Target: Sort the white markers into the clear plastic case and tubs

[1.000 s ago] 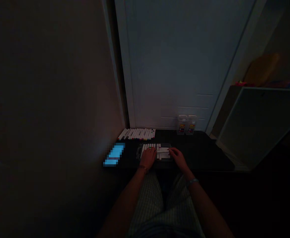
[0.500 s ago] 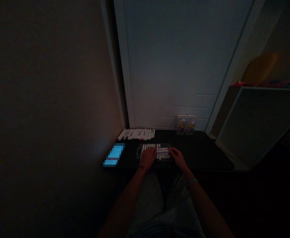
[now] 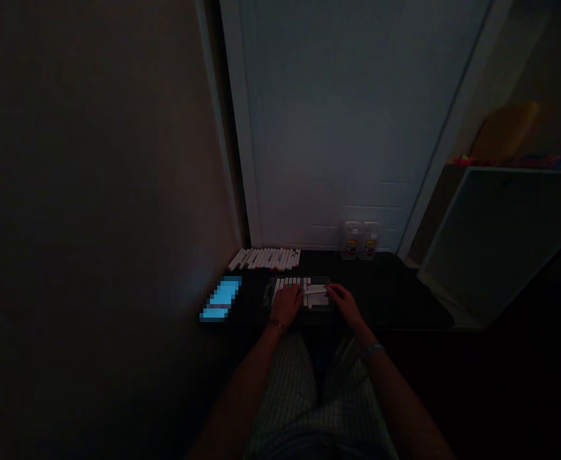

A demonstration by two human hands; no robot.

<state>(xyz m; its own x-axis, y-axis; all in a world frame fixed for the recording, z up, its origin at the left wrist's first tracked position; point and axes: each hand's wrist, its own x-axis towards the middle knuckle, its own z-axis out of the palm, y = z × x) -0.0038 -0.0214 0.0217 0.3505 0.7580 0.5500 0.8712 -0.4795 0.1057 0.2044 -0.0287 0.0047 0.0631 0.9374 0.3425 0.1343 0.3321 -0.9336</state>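
Observation:
A white marker (image 3: 315,292) lies level between my two hands, above a clear plastic case (image 3: 268,295). My right hand (image 3: 344,300) pinches its right end between thumb and fingers. At the other end, my left hand (image 3: 286,304) has its fingers curled and closed on the marker's tip, though the darkness blurs the exact grip. Upright in the case stand several white markers (image 3: 289,282), partly covered by my left hand. More white markers lie in its right part, under the held one.
Several white markers with coloured ends (image 3: 266,259) lie in a row at the back left of the black table (image 3: 395,294). Two clear cases with labels (image 3: 360,241) stand by the white door (image 3: 338,115). A lit, blurred-out screen (image 3: 220,300) lies at the left edge. A cabinet (image 3: 505,236) stands right.
The marker's left end has dropped slightly, and my left fingers have shifted a little. My right hand has hardly moved. The picture is somewhat darker.

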